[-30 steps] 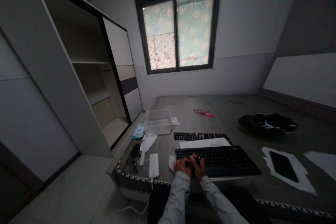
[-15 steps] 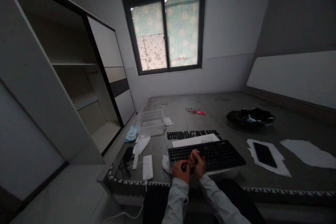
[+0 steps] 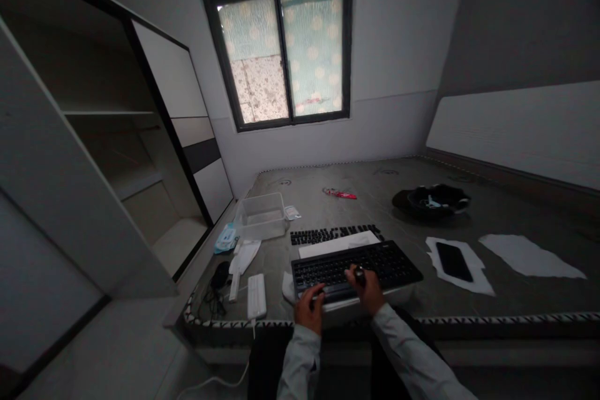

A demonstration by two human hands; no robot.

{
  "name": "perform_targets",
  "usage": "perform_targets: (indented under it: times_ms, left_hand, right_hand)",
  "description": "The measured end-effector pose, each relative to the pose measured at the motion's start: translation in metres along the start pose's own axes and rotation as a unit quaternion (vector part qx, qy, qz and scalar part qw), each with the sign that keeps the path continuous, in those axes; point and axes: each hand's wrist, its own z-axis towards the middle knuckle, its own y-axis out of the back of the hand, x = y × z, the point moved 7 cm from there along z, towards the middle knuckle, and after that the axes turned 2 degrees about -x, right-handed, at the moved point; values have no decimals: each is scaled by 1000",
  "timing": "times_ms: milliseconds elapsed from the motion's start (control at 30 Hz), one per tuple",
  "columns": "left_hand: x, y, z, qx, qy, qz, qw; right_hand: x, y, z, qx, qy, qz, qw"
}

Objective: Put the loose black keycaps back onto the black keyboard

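Note:
A black keyboard (image 3: pixel 389 265) lies tilted on a pale support close in front of me. My right hand (image 3: pixel 370 292) is above the keyboard's front middle, its fingers wrapped round a small dark object with a rounded end (image 3: pixel 359 275); its kind cannot be made out. At the front left corner of the keyboard is my left hand (image 3: pixel 308 309), fingers curled and thumb bent towards them. Whatever lies between those fingers is too dark to name. Just behind the keyboard are a white sheet (image 3: pixel 335 248) and rows of loose black keycaps (image 3: pixel 312 236).
Left of the keyboard are a clear plastic box (image 3: pixel 262 231), a blue packet (image 3: pixel 226 239), a white power strip (image 3: pixel 256 295) and a black cable (image 3: pixel 215 300). To the right lie a phone (image 3: pixel 454 261) on paper and a black cap (image 3: pixel 431 201). A red item (image 3: pixel 344 194) lies farther back.
My hands were together over the keyboard's front edge and have parted. The right has moved right with the dark object; the left has gone to the keyboard's left corner. The view has shifted slightly.

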Motion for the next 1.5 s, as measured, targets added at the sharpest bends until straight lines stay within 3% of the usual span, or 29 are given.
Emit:
perform_targets:
  times_ms: [133, 300, 367, 467, 567, 867, 1133, 1367, 1500]
  left_hand:
    - [26, 25, -32, -66, -3, 42, 997]
    - [56, 39, -57, -83, 97, 99, 987]
    - [56, 35, -54, -61, 108, 54, 991]
    - [57, 21, -51, -10, 151, -105, 983]
    - [61, 9, -55, 27, 200, -193, 960]
    - [75, 4, -65, 54, 261, -230, 936]
    - [75, 1, -64, 66, 281, -254, 923]
    - [72, 0, -64, 67, 281, -261, 921]
    - [69, 0, -62, 63, 280, -259, 922]
  right_hand:
    - [-23, 1, -29, 119, 45, -167, 978]
    - [-27, -16, -58, 246, 56, -266, 930]
    - [-20, -23, -62, 278, 60, -284, 916]
    - [-12, -34, -66, 320, 70, -296, 898]
    - [-7, -40, -69, 329, 81, -273, 900]
    - [2, -48, -79, 311, 121, -163, 929]
    - [10, -54, -80, 322, 119, -100, 934]
    - [1, -55, -80, 316, 79, -76, 942]
    - [-10, -57, -79, 304, 18, -58, 951]
